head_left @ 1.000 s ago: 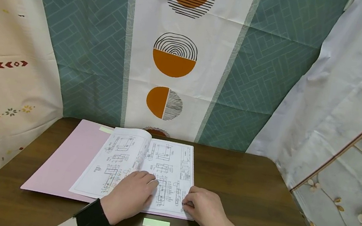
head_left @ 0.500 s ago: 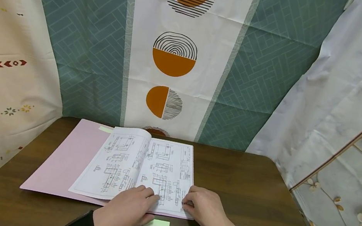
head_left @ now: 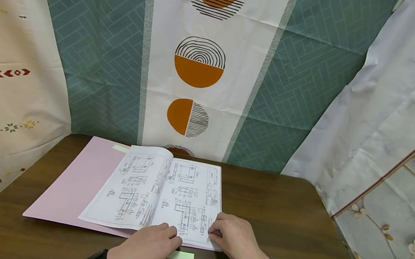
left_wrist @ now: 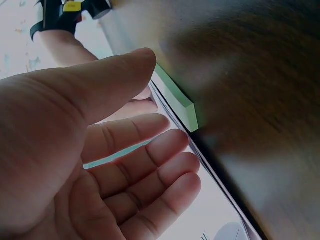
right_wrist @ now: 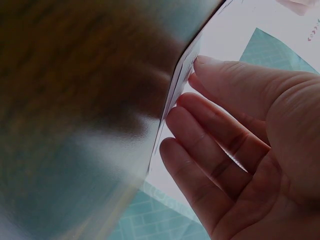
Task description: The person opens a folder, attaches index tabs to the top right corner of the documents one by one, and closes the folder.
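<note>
An open booklet of printed technical drawings [head_left: 198, 191] lies in a pink folder [head_left: 65, 189] on the table. Just in front of the folder's near edge is a pale green sticky-note pad [head_left: 183, 257]. My left hand [head_left: 147, 250] is over that edge and covers the pad's left end. In the left wrist view its thumb stands apart from gently bent fingers [left_wrist: 172, 167], with the pad [left_wrist: 175, 100] beyond the thumb tip. At the booklet's lower right corner rests my right hand [head_left: 235, 241], its fingers [right_wrist: 200, 145] loosely bent and thumb tip at the paper's edge.
A pale green tab [head_left: 121, 148] shows at the folder's top. The brown wooden table [head_left: 281, 203] extends to the right of the booklet. Patterned cloths [head_left: 112, 66] hang behind the table and at both sides.
My left hand has drawn back from the right-hand page toward the near edge, uncovering the lower drawings and overlapping the green pad. The right hand has stayed at the page corner.
</note>
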Tool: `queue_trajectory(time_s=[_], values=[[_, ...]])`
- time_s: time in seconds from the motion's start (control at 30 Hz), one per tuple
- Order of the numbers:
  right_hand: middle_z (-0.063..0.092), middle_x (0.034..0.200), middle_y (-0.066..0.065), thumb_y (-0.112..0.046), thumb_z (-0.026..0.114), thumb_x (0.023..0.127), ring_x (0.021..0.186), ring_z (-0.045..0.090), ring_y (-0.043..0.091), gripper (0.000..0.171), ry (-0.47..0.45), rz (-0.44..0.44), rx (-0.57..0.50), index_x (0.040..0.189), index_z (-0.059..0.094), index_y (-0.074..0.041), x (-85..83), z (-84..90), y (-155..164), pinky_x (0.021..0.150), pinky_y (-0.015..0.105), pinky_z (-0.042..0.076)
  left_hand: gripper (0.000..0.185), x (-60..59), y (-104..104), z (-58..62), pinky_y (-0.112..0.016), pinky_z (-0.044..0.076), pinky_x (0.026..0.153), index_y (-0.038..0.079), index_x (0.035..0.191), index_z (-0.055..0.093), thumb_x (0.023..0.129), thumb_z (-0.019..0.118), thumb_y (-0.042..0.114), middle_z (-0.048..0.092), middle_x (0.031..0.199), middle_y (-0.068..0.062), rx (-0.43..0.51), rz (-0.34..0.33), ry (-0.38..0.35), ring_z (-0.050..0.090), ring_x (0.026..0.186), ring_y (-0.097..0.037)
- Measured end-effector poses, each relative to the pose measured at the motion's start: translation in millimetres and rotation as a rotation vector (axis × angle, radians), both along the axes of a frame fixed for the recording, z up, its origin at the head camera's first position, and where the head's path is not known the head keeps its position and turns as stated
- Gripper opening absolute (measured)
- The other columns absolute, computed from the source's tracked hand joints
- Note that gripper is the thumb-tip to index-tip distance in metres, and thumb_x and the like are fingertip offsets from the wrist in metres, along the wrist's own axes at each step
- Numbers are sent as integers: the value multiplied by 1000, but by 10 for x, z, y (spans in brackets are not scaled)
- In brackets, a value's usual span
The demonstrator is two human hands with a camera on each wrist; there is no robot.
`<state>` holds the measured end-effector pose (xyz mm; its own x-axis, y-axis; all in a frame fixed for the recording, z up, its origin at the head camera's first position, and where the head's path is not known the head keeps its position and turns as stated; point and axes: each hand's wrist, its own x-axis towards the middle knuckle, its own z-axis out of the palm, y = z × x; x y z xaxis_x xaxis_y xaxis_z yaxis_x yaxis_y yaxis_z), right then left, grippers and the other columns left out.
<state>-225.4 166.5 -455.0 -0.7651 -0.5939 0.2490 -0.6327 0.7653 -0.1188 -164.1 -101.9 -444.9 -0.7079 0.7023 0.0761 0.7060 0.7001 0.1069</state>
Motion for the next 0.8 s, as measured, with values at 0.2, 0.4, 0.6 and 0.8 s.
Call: queue_trajectory(time_s=[0.2, 0.4, 0.6, 0.8], values=[[70, 87, -13, -22, 99, 85, 72, 56, 1, 13, -7, -4, 7, 90, 87, -20, -4, -5, 5, 67, 27, 53, 32, 9, 7, -17, -25, 43, 68, 19, 105, 74, 93, 90, 44, 53, 89, 13, -12, -12, 9, 44, 78, -5], [70, 87, -12, -22, 99, 85, 72, 54, 2, 13, -12, -8, 10, 90, 87, -19, -8, -2, 6, 67, 27, 52, 31, 2, 9, -37, -25, 42, 68, 19, 102, 74, 93, 90, 44, 52, 87, 12, -24, -20, 39, 43, 77, -5], [70, 88, -12, -22, 98, 85, 72, 56, 2, 13, -9, -4, 10, 90, 87, -19, -5, 3, 8, 68, 27, 54, 30, -5, 9, -43, -25, 43, 68, 19, 103, 75, 94, 90, 43, 53, 87, 12, -21, -10, 16, 44, 77, -5], [70, 88, -12, -23, 98, 86, 72, 55, 2, 13, -21, -15, 14, 91, 87, -19, -4, -2, 9, 68, 27, 53, 30, 6, -16, -57, -25, 41, 66, 19, 99, 73, 91, 92, 42, 52, 85, 13, 5, 3, 41, 42, 75, -5]])
